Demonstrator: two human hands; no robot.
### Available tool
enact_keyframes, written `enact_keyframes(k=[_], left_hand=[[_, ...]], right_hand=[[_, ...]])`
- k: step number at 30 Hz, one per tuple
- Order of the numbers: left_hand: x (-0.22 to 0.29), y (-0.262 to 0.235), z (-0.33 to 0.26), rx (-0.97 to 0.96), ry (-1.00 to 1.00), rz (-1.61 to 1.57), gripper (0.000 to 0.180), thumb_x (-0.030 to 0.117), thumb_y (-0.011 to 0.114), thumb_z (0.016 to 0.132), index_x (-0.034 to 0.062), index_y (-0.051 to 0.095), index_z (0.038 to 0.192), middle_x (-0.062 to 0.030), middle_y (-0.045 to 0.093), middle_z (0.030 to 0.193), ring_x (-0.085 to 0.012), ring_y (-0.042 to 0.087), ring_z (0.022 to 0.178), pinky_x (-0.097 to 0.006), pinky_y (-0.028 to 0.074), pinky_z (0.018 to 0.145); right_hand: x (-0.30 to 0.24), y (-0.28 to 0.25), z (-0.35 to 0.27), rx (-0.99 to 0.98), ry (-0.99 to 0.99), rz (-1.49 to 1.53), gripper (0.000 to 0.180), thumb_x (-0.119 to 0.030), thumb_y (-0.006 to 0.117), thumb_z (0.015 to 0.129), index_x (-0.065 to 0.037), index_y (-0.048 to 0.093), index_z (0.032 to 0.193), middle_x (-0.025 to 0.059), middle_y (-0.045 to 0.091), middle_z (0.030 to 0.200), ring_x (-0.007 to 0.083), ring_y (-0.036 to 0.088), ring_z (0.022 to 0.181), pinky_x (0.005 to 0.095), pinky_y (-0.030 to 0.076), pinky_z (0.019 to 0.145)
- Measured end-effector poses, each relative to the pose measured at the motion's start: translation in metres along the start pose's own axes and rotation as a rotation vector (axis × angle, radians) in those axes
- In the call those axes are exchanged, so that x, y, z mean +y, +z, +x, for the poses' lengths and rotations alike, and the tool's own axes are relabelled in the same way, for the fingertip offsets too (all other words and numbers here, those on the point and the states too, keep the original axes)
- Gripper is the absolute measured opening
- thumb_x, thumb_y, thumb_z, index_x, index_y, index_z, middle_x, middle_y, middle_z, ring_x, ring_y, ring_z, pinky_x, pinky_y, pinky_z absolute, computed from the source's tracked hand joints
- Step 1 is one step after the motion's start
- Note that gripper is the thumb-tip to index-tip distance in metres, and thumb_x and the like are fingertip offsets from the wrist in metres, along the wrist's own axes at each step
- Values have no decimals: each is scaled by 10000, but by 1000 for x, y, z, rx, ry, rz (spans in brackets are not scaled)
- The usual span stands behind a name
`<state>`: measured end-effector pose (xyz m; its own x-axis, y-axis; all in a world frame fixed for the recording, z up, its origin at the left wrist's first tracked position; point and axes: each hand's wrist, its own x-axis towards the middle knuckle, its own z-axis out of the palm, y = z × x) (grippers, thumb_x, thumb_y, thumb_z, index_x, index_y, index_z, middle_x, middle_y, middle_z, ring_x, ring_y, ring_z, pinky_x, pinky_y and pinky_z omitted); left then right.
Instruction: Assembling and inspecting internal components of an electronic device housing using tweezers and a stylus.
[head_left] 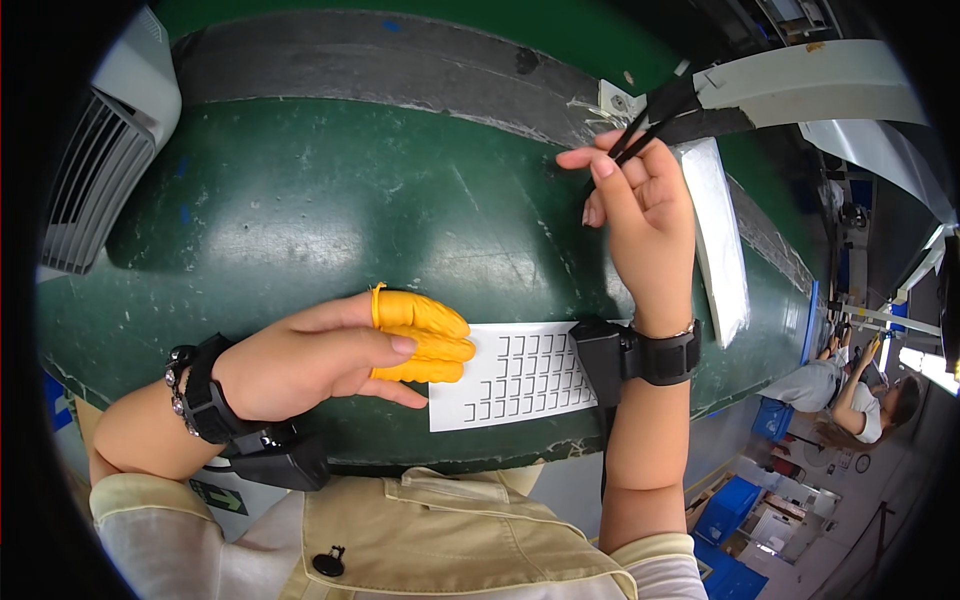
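My left hand [300, 355] lies low over the bench, with yellow finger cots [425, 338] on several fingers. Its fingers are stretched out, the thumb lying along them, and I see nothing held in it. The fingertips overlap the left edge of a white sheet [470, 350] bearing rows of small dark bracket-shaped marks or pieces. Further off and to the right, my right hand [640, 195] is raised, its fingers closed on a slim black two-pronged tool [640, 132]. Its two thin arms spread upward, one with a pale tip. My right wrist partly covers the sheet.
The green bench top [300, 220] has a curved grey strip [350, 60] along its far side. A vented white machine [110, 150] stands at left. To the right lie a plastic-wrapped white slab [715, 240] and a metal arm [810, 85]. Another person [860, 405] works beyond.
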<state>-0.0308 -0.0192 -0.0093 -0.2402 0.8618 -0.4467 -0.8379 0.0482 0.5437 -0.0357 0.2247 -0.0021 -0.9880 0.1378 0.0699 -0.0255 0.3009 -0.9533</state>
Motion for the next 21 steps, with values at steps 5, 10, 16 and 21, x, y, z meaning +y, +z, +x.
enact_keyframes(k=[5,10,16,21], left_hand=[[-1,0,0,-2,5,-3,380,116,371,845,-19,342,1199,-191,399,1211,-277,410,1121,-363,395,862],[2,0,-1,-24,-26,15,366,113,381,855,0,348,1201,-145,408,1202,-242,403,1123,-362,387,880],[3,2,-1,-10,-19,49,368,100,362,855,-12,338,1205,-180,399,1208,-285,398,1130,-381,387,876],[3,2,0,-10,-13,44,364,95,356,856,-12,340,1203,-178,396,1211,-285,397,1130,-384,381,881]], right_hand=[[2,-6,-5,96,55,-71,161,-30,495,813,34,475,959,77,591,839,46,508,620,174,423,546],[-5,-10,-8,76,108,-24,162,-31,493,816,44,486,959,88,586,850,93,559,719,191,444,655],[4,-11,-1,57,-126,-1,110,-72,426,854,-22,389,943,152,583,932,141,577,796,197,424,600],[4,-9,-4,22,8,90,109,-68,408,860,-28,388,958,168,555,987,161,584,805,210,450,594]])
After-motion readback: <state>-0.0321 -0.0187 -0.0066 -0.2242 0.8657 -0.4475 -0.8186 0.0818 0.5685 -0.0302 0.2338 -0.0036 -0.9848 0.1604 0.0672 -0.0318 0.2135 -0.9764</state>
